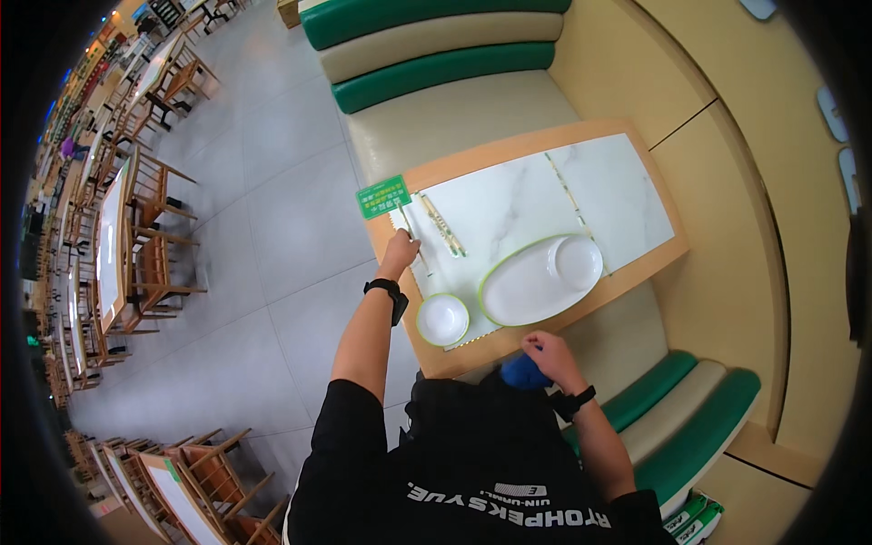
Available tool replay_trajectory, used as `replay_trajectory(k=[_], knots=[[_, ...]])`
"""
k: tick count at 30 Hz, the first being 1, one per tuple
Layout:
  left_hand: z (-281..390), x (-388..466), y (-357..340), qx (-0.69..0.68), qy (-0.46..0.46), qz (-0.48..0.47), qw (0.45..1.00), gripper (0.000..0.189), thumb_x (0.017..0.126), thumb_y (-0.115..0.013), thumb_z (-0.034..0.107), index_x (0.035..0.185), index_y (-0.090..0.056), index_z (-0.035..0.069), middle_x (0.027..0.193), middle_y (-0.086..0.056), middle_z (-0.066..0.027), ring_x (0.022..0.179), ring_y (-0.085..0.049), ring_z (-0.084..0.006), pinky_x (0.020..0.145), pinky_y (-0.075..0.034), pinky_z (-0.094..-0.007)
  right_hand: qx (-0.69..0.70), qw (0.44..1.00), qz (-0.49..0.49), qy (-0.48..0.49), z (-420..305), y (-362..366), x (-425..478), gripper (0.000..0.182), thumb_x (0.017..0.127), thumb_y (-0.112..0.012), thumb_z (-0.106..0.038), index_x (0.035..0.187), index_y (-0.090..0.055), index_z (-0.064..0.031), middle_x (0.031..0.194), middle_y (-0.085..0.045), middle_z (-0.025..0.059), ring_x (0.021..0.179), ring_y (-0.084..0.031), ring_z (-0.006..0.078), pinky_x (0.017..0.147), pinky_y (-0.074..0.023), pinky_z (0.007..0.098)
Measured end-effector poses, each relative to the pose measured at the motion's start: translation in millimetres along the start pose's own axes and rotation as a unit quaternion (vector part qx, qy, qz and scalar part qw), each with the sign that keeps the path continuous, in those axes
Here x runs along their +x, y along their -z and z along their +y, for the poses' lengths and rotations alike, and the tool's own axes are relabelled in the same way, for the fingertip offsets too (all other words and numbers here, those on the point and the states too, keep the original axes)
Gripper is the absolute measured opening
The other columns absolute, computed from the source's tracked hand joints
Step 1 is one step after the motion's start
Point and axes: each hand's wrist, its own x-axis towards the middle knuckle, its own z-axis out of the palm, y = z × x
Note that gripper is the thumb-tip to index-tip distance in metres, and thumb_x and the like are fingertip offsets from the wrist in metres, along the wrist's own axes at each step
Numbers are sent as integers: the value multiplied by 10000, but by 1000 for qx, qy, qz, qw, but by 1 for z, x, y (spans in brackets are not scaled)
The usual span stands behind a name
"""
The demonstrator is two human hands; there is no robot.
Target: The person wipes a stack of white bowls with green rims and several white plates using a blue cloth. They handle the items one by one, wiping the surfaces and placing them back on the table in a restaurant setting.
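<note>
My left hand (400,253) is closed around a thin wrapped stick (407,219), likely a chopstick packet, at the table's left edge. Beside it lie wrapped chopsticks (441,226) on the marble-patterned tabletop (507,197). Nearer me are a small white bowl with a green rim (443,319) and a large oval white plate with a green rim (521,289), which has a round compartment. My right hand (552,357) is over the near edge of the bench area, next to a blue cloth-like thing (523,372); whether it holds anything is unclear. Another narrow wrapped strip (564,185) crosses the table further right.
A green printed card (383,197) overhangs the table's far left corner. Green and beige padded benches (443,41) stand beyond the table and at the lower right. A wood-coloured wall (715,204) borders the right side. Wooden chairs (163,266) and tables stand across the grey floor.
</note>
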Motion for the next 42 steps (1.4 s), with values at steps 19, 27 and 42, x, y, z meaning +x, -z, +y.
replay_trajectory(k=[19,27,42], knots=[[59,2,-41,255,-208,-95,939,384,867,-517,105,1230,-613,187,1114,-557,-251,988,-619,-409,856,-530,-480,16,984,62,-166,57,7,-73,253,900,-636,-213,961,-667,31,853,-705,175,834,-699,249,747,-524,334],[30,22,-22,257,-195,-72,944,376,862,-534,112,1215,-630,199,1147,-563,-214,1051,-599,-386,904,-518,-466,37,980,69,-185,66,5,-73,260,903,-639,-226,966,-667,25,852,-705,178,831,-700,245,750,-525,333],[-14,-247,-28,-396,184,-115,892,810,956,-353,661,1502,-237,73,1485,-378,-173,1310,-431,-356,1072,-363,-495,21,987,60,-148,102,-15,-47,279,899,-620,-267,966,-677,-3,894,-699,170,842,-684,289,755,-520,362]])
